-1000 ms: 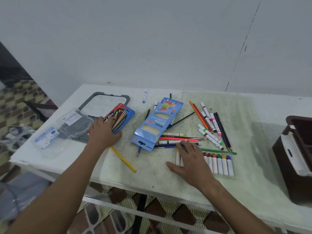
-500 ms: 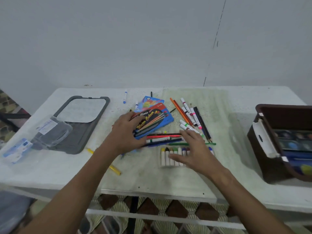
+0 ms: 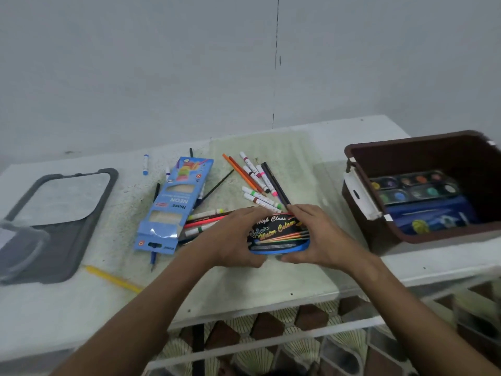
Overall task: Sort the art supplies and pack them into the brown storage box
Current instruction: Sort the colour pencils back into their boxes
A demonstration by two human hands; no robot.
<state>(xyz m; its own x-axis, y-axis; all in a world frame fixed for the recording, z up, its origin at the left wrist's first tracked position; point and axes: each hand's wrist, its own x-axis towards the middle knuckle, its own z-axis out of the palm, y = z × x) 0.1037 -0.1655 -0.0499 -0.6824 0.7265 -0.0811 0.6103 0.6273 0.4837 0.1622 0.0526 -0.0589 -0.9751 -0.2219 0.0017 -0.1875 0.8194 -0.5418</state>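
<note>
Both hands hold a black and blue water colour pencil box (image 3: 279, 233) just above the table's middle. My left hand (image 3: 233, 238) grips its left end and my right hand (image 3: 315, 234) its right end. The brown storage box (image 3: 379, 229) stands at the right, holding a paint palette (image 3: 414, 185) and a blue pack (image 3: 431, 215). Behind my hands lie loose markers and coloured pencils (image 3: 257, 177). A light blue neon pencil box (image 3: 173, 204) lies to the left. The crayon row seen earlier is hidden under my hands.
A grey lid (image 3: 62, 221) lies at the table's left with a clear plastic case (image 3: 19, 248) on its near end. A yellow pencil (image 3: 113, 279) lies near the front edge, a small blue-capped marker (image 3: 145, 164) at the back. The white table (image 3: 271, 291) ends just below my wrists.
My left hand carried the water colour pencil box from the left side to the middle. My right hand left the crayons and took hold of the box's right end. The view swung right.
</note>
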